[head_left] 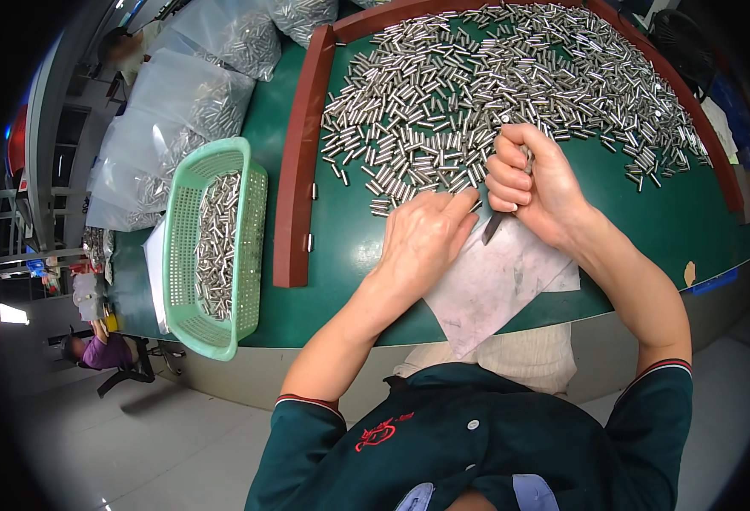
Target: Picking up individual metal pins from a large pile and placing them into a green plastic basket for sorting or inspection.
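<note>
Evidently, right hand [526, 175] curls around dark tool [493, 226], tip down over pale sheet [486, 289]; left hand [422, 238] bent beside metal pins [554, 72], whether gripping any cannot tell; red rails [300, 170] likely keep pins from rolling off green surface [341, 247].

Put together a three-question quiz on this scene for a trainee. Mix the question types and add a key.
1. Multiple choice: which hand grips the dark tool?
A) the left
B) the right
C) both

2. True or false: the light-green basket is empty.

3. Fill in the blank: seen from the person's side, the red-brown bar nearest the basket lies to the ____ of it.

Key:
1. B, the right hand; the tool sticks out below its closed fingers.
2. False; small metal pins lie in it.
3. Right.
</note>
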{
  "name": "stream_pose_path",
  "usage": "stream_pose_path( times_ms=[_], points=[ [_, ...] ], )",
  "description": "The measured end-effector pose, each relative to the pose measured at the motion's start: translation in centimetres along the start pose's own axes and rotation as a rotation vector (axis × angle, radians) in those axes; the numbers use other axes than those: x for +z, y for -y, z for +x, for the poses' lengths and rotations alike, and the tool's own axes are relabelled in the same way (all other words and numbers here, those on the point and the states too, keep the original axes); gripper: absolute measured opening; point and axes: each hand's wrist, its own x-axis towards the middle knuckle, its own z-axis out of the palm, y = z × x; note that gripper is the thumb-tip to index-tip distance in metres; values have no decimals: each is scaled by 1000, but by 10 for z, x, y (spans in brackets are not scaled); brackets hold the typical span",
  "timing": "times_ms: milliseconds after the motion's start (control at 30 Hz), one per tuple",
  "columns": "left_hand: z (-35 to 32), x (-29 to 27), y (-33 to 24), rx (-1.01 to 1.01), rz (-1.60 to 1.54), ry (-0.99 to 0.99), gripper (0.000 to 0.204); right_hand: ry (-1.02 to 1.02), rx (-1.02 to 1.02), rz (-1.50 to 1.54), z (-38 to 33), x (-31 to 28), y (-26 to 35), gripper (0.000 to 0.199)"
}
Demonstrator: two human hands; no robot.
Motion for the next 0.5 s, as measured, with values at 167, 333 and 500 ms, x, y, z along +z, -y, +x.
stream_pose_path(
  times_ms=[167, 333, 500],
  points=[
    [-1, 5, 4, 69, 66, 33, 16, -5, 1, 1, 0, 3, -1, 31],
    [1, 3, -1, 24, -144, -62, 10, -54, -5, 6, -1, 6, 0, 34],
    [5, -15, 0, -606, -1155, -26, 4, -19, 6, -4, 0, 1, -1, 31]
  ],
)
